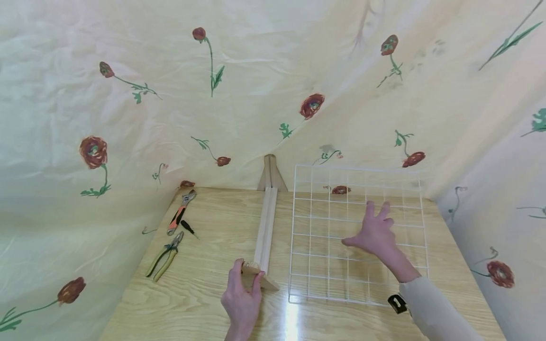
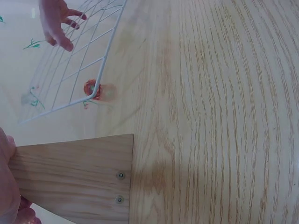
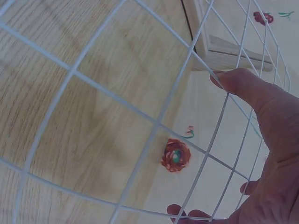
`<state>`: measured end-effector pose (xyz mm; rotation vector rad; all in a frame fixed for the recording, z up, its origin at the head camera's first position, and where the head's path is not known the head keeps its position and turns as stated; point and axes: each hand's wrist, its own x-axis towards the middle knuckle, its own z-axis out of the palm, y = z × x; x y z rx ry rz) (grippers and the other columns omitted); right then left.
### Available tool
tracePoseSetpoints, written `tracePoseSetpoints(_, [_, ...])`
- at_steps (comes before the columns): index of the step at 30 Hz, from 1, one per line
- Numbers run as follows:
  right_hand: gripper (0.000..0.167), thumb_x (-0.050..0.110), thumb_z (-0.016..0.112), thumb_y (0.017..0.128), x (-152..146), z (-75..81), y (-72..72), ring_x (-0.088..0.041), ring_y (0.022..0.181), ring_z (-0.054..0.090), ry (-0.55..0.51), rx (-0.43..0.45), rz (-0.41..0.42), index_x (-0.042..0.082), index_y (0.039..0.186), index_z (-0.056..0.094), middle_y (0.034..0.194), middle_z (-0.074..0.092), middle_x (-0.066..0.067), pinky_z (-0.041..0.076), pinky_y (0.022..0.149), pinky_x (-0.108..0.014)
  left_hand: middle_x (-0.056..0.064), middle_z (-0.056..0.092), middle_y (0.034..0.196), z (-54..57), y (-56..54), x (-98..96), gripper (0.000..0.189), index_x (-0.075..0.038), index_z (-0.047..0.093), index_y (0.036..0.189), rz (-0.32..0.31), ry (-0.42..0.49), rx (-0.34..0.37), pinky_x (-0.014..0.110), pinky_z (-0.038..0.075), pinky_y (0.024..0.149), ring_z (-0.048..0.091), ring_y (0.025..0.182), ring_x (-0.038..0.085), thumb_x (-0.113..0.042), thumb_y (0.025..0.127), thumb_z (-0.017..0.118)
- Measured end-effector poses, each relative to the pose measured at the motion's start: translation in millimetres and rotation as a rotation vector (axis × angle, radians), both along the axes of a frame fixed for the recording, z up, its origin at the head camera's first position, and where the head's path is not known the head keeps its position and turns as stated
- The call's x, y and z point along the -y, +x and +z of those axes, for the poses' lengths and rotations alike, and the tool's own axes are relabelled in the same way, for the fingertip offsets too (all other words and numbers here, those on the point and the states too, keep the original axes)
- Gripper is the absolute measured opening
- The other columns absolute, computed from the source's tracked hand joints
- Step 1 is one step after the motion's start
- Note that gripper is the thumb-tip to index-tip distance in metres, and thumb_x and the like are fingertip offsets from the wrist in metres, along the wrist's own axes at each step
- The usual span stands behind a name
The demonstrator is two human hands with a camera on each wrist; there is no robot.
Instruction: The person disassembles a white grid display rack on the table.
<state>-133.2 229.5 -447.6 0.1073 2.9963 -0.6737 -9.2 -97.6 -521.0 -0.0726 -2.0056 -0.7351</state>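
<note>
A wooden stand's long bar (image 1: 266, 227) runs from near to far across the table's middle. Its far end piece (image 1: 275, 177) stands by the cloth backdrop. My left hand (image 1: 243, 300) grips the near end piece (image 2: 74, 170), thumb on one side and fingers on the other; two screws show in that board. Right of the bar is a white wire grid (image 1: 328, 234). Over its middle my right hand (image 1: 375, 237) is spread, fingers apart. From the right wrist, the thumb (image 3: 243, 84) lies at one wire, and the fingertips overlap others lower down.
On the left of the wood-grain table (image 1: 204, 308) lie an adjustable wrench (image 1: 181, 212), a small black screwdriver (image 1: 189, 228) and pliers (image 1: 165, 255). Flower-printed cloth (image 1: 256, 71) rises behind the table and along both sides.
</note>
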Motion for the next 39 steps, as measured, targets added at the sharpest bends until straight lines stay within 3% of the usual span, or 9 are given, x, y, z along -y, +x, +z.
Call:
tracePoseSetpoints(7, [0.136, 0.043, 0.094, 0.06, 1, -13.4, -12.0, -0.075, 0.113, 0.027, 0.01, 0.089, 0.023, -0.009, 0.15, 0.005, 0.146, -0.014, -0.048, 0.051, 0.052, -0.06, 0.011, 0.064, 0.081, 3.8, 1.1, -1.2, 0.055, 0.004, 0.06, 0.111, 0.002, 0.012, 0.006, 0.004, 0.016, 0.034, 0.013, 0.065, -0.022, -0.048, 0.094, 0.064])
tracePoseSetpoints(14, [0.136, 0.042, 0.094, 0.061, 4, -21.2, -19.6, -0.075, 0.114, 0.026, 0.034, 0.143, 0.04, -0.01, 0.15, 0.005, 0.144, -0.013, -0.05, 0.051, 0.059, -0.066, 0.011, 0.064, 0.081, -1.6, 0.2, -0.1, 0.057, 0.004, 0.06, 0.113, 0.006, 0.009, 0.004, 0.004, 0.015, 0.034, 0.016, 0.06, -0.02, -0.05, 0.097, 0.06])
tracePoseSetpoints(18, [0.135, 0.043, 0.094, 0.062, 5, -26.0, -23.4, -0.074, 0.111, 0.029, 0.036, 0.174, 0.047, -0.011, 0.149, 0.006, 0.144, -0.013, -0.051, 0.052, 0.06, -0.064, 0.011, 0.065, 0.082, -3.3, 0.1, 0.0, 0.056, 0.004, 0.06, 0.113, 0.006, 0.01, 0.01, 0.004, 0.016, 0.034, 0.023, 0.051, -0.015, -0.05, 0.096, 0.061])
tracePoseSetpoints(26, [0.139, 0.044, 0.094, 0.06, 7, -38.0, -31.2, -0.074, 0.11, 0.03, 0.05, 0.233, 0.06, -0.014, 0.148, 0.003, 0.141, -0.012, -0.053, 0.048, 0.072, -0.076, 0.011, 0.064, 0.084, -2.9, 1.3, 0.3, 0.057, 0.003, 0.059, 0.114, 0.008, 0.009, 0.043, 0.006, 0.018, 0.033, 0.028, 0.041, -0.005, -0.051, 0.097, 0.059])
tracePoseSetpoints(39, [0.136, 0.046, 0.093, 0.061, 8, -60.0, -42.6, -0.078, 0.112, 0.025, 0.054, 0.292, 0.107, -0.02, 0.144, 0.007, 0.137, -0.008, -0.057, 0.044, 0.081, -0.078, 0.01, 0.064, 0.083, -1.0, 2.1, 0.0, 0.055, 0.002, 0.06, 0.115, 0.003, 0.026, 0.06, 0.006, 0.02, 0.033, 0.025, 0.05, -0.011, -0.049, 0.096, 0.062])
